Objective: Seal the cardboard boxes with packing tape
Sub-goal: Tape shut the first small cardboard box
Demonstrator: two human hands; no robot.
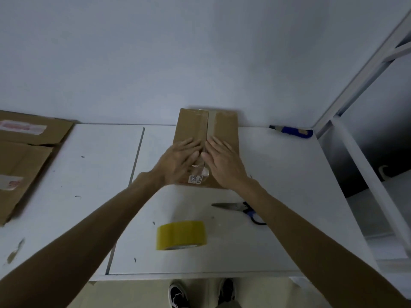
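The cardboard box (206,138) lies flat at the far middle of the bench (289,174), a strip of tape (212,123) along its centre seam. Both hands, left hand (180,162) and right hand (224,162), press it down with flat, open fingers. This looks like the smoothing step; next, probably the near end wants rubbing down, with the tape roll (181,235) and scissors (240,207) nearer.

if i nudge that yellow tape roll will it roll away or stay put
The tape roll seems to stand on its rim, so a sideways nudge would probably roll it. It looks thick and full, so likely stiff and fairly heavy for its size.
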